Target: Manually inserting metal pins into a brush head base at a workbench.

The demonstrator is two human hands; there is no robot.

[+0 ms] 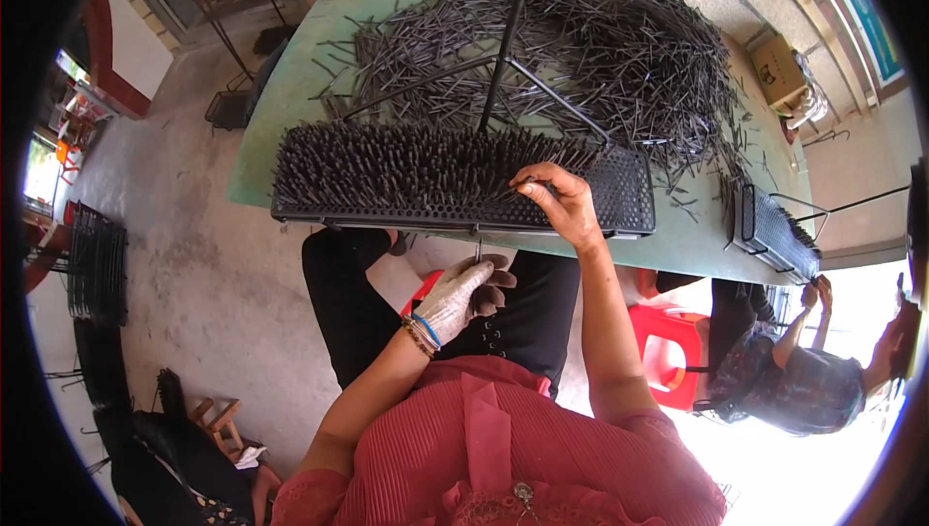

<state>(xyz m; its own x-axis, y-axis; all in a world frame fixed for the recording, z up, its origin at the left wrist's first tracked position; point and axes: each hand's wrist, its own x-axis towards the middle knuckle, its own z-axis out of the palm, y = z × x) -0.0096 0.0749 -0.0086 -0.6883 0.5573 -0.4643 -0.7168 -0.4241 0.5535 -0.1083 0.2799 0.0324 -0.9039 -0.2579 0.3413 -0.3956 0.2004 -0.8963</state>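
A long black perforated rack lies along the near edge of the green table, most of its holes filled with upright dark sticks. Bare holes show at its right end. My right hand is bare and closed in a pinch over the edge of the filled part; a thin dark stick seems to be between thumb and fingertips. Below the rack's front edge, my left hand wears a pale glove with dark fingers. It is closed around a thin metal rod, whose tip points up toward the rack.
Loose dark sticks are heaped across the green table. A black metal frame rises behind the rack. At right, another person works at a second rack near a red stool. A cardboard box stands by the wall.
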